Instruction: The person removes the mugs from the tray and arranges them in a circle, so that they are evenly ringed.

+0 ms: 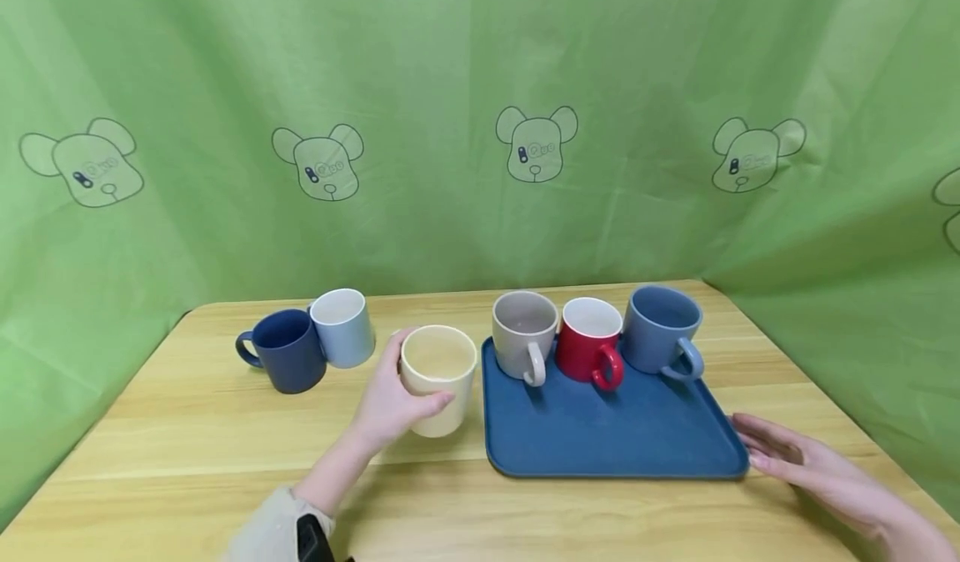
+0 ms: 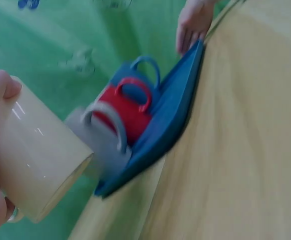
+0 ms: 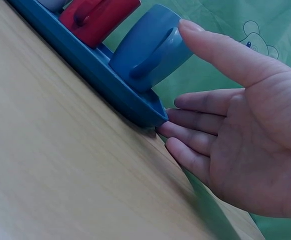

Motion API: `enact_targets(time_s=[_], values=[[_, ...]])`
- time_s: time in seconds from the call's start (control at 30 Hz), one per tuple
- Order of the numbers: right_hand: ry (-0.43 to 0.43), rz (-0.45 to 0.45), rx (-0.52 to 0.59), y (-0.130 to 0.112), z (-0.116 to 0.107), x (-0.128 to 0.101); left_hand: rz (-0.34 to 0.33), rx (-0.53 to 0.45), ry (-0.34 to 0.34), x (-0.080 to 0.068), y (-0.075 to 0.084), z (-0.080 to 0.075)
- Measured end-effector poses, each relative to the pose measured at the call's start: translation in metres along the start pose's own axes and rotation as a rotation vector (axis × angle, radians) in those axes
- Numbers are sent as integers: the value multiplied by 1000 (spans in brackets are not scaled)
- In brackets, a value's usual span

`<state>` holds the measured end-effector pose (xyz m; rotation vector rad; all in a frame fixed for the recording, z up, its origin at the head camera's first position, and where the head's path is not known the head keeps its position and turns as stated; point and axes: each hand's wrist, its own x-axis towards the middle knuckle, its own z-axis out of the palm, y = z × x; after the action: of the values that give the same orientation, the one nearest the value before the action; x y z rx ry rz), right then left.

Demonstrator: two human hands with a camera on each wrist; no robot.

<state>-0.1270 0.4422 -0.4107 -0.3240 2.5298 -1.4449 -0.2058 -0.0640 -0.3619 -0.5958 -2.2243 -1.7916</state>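
My left hand (image 1: 399, 397) grips a cream mug (image 1: 441, 378) from its left side, thumb across the front, the mug held upright just left of the blue tray (image 1: 600, 441). In the left wrist view the cream mug (image 2: 40, 150) shows glossy sides. On the tray's back part stand a grey mug (image 1: 517, 349), a red mug (image 1: 577, 353) and a larger blue mug (image 1: 652, 341), their handles turned toward the front right. My right hand (image 1: 817, 466) is at the tray's right front corner, fingers extended with the fingertips right at the rim, as the right wrist view also shows.
Left on the wooden table (image 1: 187, 454) stand a navy mug (image 1: 292, 362), handle to the left, and a light blue mug (image 1: 345, 333) close behind it. A green curtain (image 1: 435, 212) with printed bear heads hangs behind the table and along its sides.
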Motion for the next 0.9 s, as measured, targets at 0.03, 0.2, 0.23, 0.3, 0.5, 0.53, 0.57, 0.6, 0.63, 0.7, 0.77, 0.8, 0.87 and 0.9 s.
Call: enact_targets(time_s=[0.03, 0.2, 0.23, 0.3, 0.5, 0.53, 0.57, 0.6, 0.63, 0.7, 0.77, 0.8, 0.87, 0.9], values=[[0, 8, -4, 0, 0, 0, -8, 12, 12, 3, -5, -2], [-18, 74, 3, -2, -2, 0, -36, 64, 53, 21, -26, -9], [-24, 88, 8, -2, -2, 0, -40, 64, 58, 25, -30, -10], [-35, 114, 21, -3, -3, 1, -50, 65, 76, 33, -38, -11], [-34, 107, 36, -3, -1, 0, -99, 81, 127, 48, -61, -12], [-31, 100, 37, -3, -1, 0, -107, 82, 131, 50, -63, -11], [-30, 93, 41, -3, -1, 0, -114, 79, 136, 52, -65, -11], [-31, 90, 45, -3, -1, 0, -119, 77, 142, 54, -67, -10], [-33, 87, 46, -4, 0, -1, -121, 70, 149, 55, -68, -10], [-35, 83, 51, -4, 0, 0, -126, 62, 162, 57, -70, -9], [-38, 85, 49, -4, -1, 0, -128, 63, 172, 59, -73, -9], [-40, 87, 50, -5, -1, 0, -128, 66, 174, 60, -73, -9], [-42, 89, 54, -5, -2, 1, -128, 61, 177, 61, -75, -9], [-43, 89, 55, -5, -2, 1, -127, 55, 180, 61, -76, -9]])
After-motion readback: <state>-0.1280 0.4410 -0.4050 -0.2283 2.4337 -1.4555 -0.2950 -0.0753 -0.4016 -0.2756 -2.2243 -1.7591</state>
